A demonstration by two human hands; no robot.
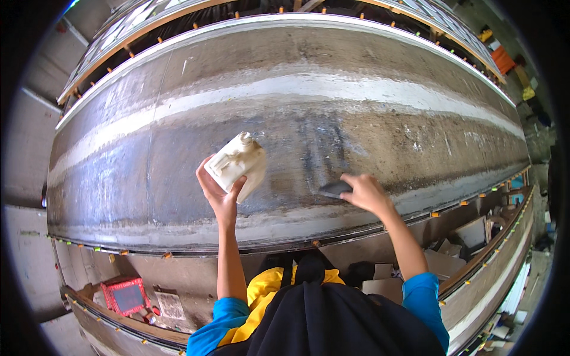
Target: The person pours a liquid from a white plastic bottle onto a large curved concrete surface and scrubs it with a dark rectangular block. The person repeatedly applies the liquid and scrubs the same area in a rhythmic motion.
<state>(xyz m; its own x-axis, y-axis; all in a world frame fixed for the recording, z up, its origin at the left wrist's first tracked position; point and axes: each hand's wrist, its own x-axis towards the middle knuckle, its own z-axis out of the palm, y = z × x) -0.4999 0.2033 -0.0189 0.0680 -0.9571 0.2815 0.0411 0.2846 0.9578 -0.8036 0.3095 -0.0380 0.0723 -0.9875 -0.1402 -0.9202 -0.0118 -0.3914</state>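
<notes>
Long grimy table point(190, 139) takes up most of the room. Closest to the person, off to their left, there's one red-framed panel point(126, 296). Two bare hands are at work over the tabletop: left hand point(218, 194) is wrapped around one white jug point(238, 161), held over the table, and right hand point(366, 192) is gripping one dark pad point(335, 189) down at the surface. Farther back, one broad white stripe point(297, 86) runs lengthwise.
</notes>
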